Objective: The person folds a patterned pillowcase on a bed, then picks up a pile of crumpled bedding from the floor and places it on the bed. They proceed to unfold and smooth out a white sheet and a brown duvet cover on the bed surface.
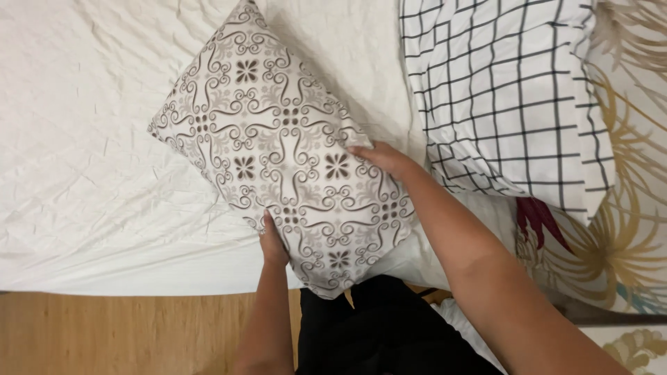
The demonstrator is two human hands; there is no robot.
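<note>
Nearest, the left hand [272, 244] grips the lower edge of a soft, square patterned pillow [281, 149], fingers tucked beneath. The right hand [384, 158] clasps its right side. The pillow lies cornerwise near the edge of the bed [90, 173], on creased white sheeting with open room to the left. Farther right lies a black-and-white checked cloth [500, 90].

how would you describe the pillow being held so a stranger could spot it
On the white bed, look near its front edge, left of the checked cloth. The pillow sits tilted between the left hand and right hand. Only it bears brown and grey scrollwork tiles.
</note>
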